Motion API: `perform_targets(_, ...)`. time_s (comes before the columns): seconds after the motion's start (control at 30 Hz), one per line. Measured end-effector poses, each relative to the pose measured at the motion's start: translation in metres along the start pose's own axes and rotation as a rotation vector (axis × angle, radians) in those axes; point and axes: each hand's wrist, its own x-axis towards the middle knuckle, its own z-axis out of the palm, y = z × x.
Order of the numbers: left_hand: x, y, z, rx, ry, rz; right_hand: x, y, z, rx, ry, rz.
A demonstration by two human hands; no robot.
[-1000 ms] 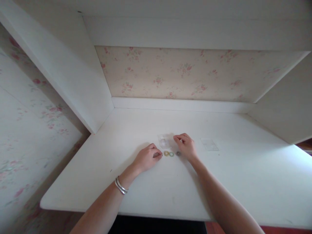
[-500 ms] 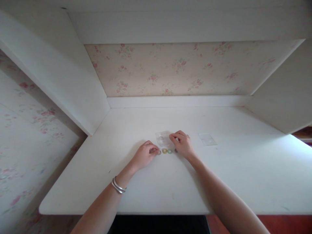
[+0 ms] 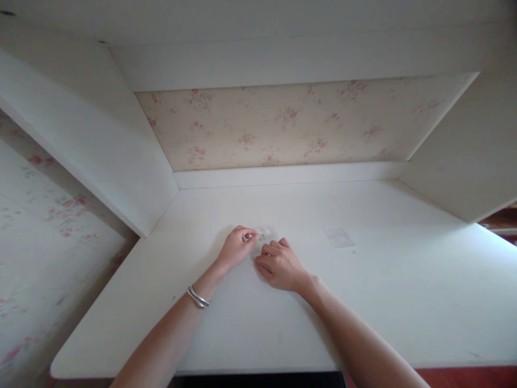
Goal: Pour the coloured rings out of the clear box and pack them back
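My left hand [image 3: 237, 248] pinches thumb and forefinger together at the left edge of a clear plastic tray [image 3: 267, 231]; whatever is between those fingertips is too small to make out. The tray lies flat on the white desk, with a small reddish spot showing in it. Just in front of it, my right hand [image 3: 280, 265] is closed, palm down, fingers curled toward the left. Its fingertips touch or nearly touch the desk, and what they hold, if anything, is hidden. The small rings seen earlier are out of sight.
A flat clear plastic square [image 3: 338, 237] lies on the white desk [image 3: 383, 302] to the right of my hands. A white side panel [image 3: 133, 178] stands at the left, another [image 3: 456, 156] at the right. Low white edging [image 3: 291, 174] runs along the back.
My left hand has moved up from the row of small rings to the tray's edge. My right hand has come down and left from the tray, over where the rings lay. The view has shifted slightly.
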Motion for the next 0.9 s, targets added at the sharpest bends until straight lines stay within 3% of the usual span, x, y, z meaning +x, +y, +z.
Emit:
perform_targets(0.13, 0.02, 0.0, 0.008, 0.065, 0.008, 0.052, 0.0, 0.0, 0.001, -0.024, 0.003, 0.003)
perform_targets(0.27, 0.024, -0.002, 0.013, 0.087, -0.018, 0.068, -0.001, 0.001, 0.0, -0.032, 0.013, 0.003)
perform_targets(0.5, -0.004, -0.012, 0.002, 0.069, 0.051, 0.02, 0.0, 0.002, 0.002, -0.001, 0.021, 0.004)
perform_targets(0.7, -0.032, -0.01, -0.008, 0.071, -0.036, 0.037, 0.0, 0.003, 0.002, 0.008, 0.011, 0.008)
perform_targets(0.9, -0.036, -0.01, -0.004, 0.08, -0.064, 0.082, 0.001, 0.002, 0.001, 0.061, 0.029, 0.029)
